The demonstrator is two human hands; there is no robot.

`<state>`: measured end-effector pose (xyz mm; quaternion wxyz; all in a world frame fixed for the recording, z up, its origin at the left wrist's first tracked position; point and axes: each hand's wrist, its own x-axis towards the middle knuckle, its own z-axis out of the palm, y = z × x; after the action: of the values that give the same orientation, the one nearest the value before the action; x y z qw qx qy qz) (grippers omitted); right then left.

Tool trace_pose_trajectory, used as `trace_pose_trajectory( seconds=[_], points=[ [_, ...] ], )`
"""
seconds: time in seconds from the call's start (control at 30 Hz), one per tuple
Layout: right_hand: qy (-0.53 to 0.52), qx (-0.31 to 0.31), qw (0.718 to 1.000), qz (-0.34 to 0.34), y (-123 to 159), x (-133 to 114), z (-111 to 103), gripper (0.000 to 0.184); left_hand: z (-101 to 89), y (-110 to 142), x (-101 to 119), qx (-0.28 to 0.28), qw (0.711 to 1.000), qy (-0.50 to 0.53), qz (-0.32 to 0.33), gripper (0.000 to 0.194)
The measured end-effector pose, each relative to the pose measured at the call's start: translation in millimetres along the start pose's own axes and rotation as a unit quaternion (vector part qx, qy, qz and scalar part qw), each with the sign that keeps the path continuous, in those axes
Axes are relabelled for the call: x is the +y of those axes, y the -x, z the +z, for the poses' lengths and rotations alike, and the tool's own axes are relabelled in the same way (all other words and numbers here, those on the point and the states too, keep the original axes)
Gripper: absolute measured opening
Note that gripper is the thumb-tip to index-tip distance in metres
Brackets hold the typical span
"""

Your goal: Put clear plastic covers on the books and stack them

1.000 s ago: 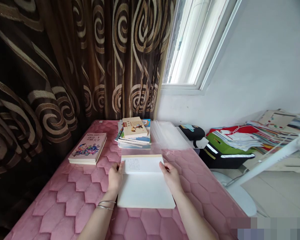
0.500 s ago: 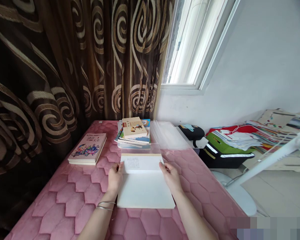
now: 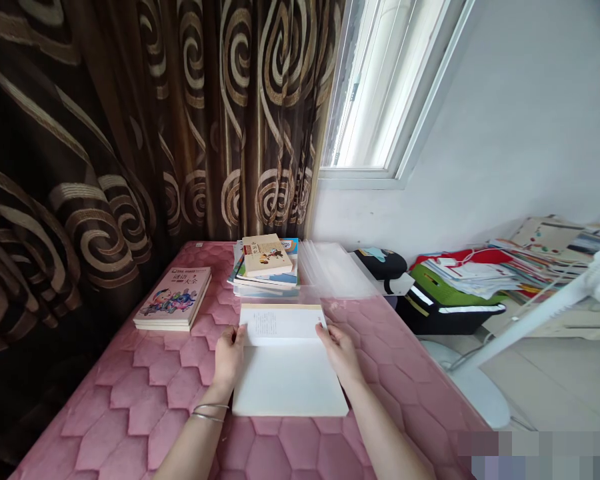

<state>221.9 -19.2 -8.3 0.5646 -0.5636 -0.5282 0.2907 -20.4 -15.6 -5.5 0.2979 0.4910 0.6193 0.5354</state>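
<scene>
Lying open over hexagonal quilting (image 3: 150, 400) is a paper book (image 3: 290, 380).

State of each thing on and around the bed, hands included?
Held book: open
Left hand: gripping its left edge
Right hand: gripping its right edge
Books at left: shut, stacked
Far book pile: shut, askew
Clear sheets: flat, overlapping
Curtain: hanging in folds
Window: can't tell open or shut
</scene>
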Motion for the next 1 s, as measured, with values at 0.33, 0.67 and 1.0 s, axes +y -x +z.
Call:
trace_pose_trajectory(
  seconds=[0.33, 0.67, 1.0],
  points=[
    [0.031, -0.002, 0.999, 0.009, 0.3, 0.7, -0.2, 0.051, -0.9, 2.1, 2.8, -0.009, 0.998, 0.056, -0.003, 0.047],
    [0.013, -0.005, 0.999, 0.051, 0.5, -5.3, -0.8, 0.052, -1.3, 1.2, 0.7, -0.008, 1.0, 0.021, -0.002, 0.047],
    [0.071, 0.023, 0.994, 0.085, -0.1, -0.7, 1.5, 0.051, -0.2, -0.5, 1.0, 0.009, 1.0, -0.006, -0.012, 0.031]
  ],
)
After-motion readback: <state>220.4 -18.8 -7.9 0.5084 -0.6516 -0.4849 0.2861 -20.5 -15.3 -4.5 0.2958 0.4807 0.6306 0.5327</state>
